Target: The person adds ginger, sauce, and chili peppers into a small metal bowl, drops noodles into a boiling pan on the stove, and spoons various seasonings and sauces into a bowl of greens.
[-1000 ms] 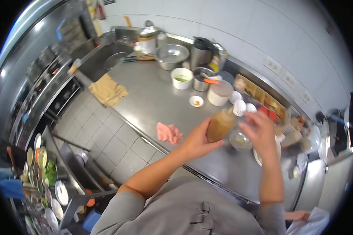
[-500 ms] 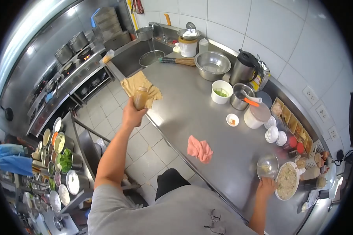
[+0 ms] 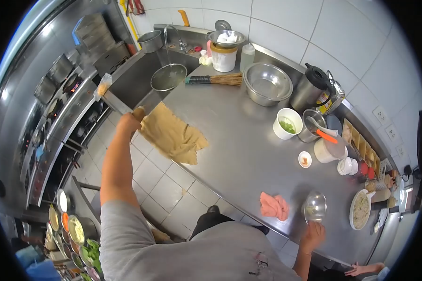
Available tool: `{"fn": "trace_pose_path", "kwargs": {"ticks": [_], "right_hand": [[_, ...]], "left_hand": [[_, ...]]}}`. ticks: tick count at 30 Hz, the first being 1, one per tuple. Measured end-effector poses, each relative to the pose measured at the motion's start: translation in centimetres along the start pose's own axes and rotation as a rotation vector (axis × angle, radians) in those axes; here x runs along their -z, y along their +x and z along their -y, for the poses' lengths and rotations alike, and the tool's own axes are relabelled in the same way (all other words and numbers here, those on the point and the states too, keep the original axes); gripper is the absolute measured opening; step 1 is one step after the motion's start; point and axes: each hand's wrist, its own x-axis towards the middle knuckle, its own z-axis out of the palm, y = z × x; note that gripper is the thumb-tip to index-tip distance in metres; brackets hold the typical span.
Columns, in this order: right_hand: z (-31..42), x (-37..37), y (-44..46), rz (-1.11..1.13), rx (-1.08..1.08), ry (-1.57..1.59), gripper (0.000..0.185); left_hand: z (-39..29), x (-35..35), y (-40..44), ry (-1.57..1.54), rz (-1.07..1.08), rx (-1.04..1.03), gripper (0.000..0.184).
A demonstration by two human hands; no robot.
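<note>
My left hand [image 3: 128, 123] is closed around a jar with brownish contents [image 3: 139, 113], held at the sink's front corner beside a tan cloth [image 3: 173, 136]. Most of the jar is hidden by the hand and blends with the cloth. Near the counter's front edge, my right hand [image 3: 312, 238] grips the rim of a small shiny bowl [image 3: 314, 207], which is tilted and has a little pale residue inside. A crumpled pink cloth [image 3: 274, 206] lies just left of that bowl.
In the sink [image 3: 126, 86], water runs from the faucet [image 3: 173, 35] toward a round strainer [image 3: 169, 77]. A brush [image 3: 213, 79], a large metal bowl [image 3: 267, 83], a white tub with greens [image 3: 287, 124] and a dish of pale food [image 3: 361, 210] stand on the counter. Another person's hand [image 3: 356, 269] shows at lower right.
My left hand has carried the jar toward the sink. My right hand has brought the bowl away from the dish of pale food, nearer the pink cloth. The view has shifted left.
</note>
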Motion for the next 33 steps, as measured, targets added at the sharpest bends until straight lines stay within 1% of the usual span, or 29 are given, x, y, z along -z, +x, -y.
{"fn": "trace_pose_path", "kwargs": {"ticks": [1, 3, 6, 7, 9, 10, 12, 16, 18, 19, 21, 22, 24, 25, 27, 28, 29, 31, 32, 33], "right_hand": [[1.7, 0.2, 0.1, -0.005, -0.014, -0.007, 0.014], [4.1, 0.6, 0.5, 0.071, -0.008, -0.026, 0.017], [6.2, 0.7, 0.2, 0.036, 0.013, -0.022, 0.018], [6.7, 0.7, 0.1, 0.040, 0.011, -0.024, 0.018], [7.5, 0.7, 0.3, 0.061, 0.001, -0.055, 0.018], [7.7, 0.6, 0.3, 0.060, 0.001, -0.056, 0.018], [8.1, 0.6, 0.2, 0.053, -0.002, -0.070, 0.017], [8.8, 0.8, 0.3, 0.041, -0.010, -0.031, 0.017], [8.6, 1.0, 0.1, 0.026, 0.012, -0.042, 0.017], [8.4, 1.2, 0.0, 0.025, 0.010, -0.045, 0.017], [8.0, 1.2, 0.0, 0.017, 0.007, -0.063, 0.017], [7.8, 1.2, 0.1, 0.012, 0.001, -0.060, 0.017], [7.2, 1.1, 0.1, 0.022, -0.031, -0.076, 0.017], [6.7, 0.9, 0.1, 0.017, -0.036, -0.071, 0.017], [5.6, 0.4, 0.1, -0.006, -0.022, -0.101, 0.018], [5.1, 0.2, 0.0, -0.009, -0.022, -0.098, 0.018], [4.6, -0.1, 0.0, -0.026, -0.026, -0.087, 0.018], [3.6, -0.4, 0.2, -0.045, -0.023, -0.074, 0.018], [3.1, -0.7, 0.1, -0.052, -0.014, -0.064, 0.018], [2.7, -0.9, 0.1, -0.061, -0.008, -0.055, 0.018]], "left_hand": [[0.6, 0.0, 1.6, 0.000, 0.000, -0.016, 0.065], [1.9, -0.5, 5.3, 0.139, 0.094, 0.014, 0.070], [1.9, 0.9, 5.4, 0.212, 0.168, 0.029, 0.067], [1.9, 0.9, 5.6, 0.214, 0.172, 0.027, 0.067], [1.9, 1.1, 6.0, 0.273, 0.072, 0.103, 0.062], [2.2, 0.9, 6.6, 0.272, 0.072, 0.102, 0.062], [3.0, 0.3, 8.1, 0.296, 0.044, 0.113, 0.057], [4.3, 0.0, 9.0, 0.314, 0.075, 0.119, 0.057], [5.4, -0.3, 9.0, 0.219, 0.163, 0.040, 0.059], [6.2, -1.2, 9.5, 0.218, 0.163, 0.037, 0.059], [7.3, -3.3, 10.6, -0.142, 0.099, 0.067, 0.060], [6.9, -3.2, 9.1, -0.140, 0.093, 0.061, 0.060], [5.5, -3.0, 5.3, -0.923, -0.035, 0.115, 0.056], [5.2, -3.3, 5.1, -0.920, -0.041, 0.108, 0.056], [4.6, -4.5, 5.1, -1.300, -0.171, -0.030, 0.055], [4.3, -4.0, 4.5, -1.282, -0.138, -0.144, 0.053], [3.3, -3.7, 3.7, -1.285, -0.143, -0.145, 0.053], [1.7, -3.6, 2.4, -1.277, -0.310, -0.080, 0.055], [0.9, -4.1, 1.8, -1.216, -0.415, -0.186, 0.059], [0.3, -4.4, 1.1, -1.216, -0.418, -0.191, 0.059]]}}
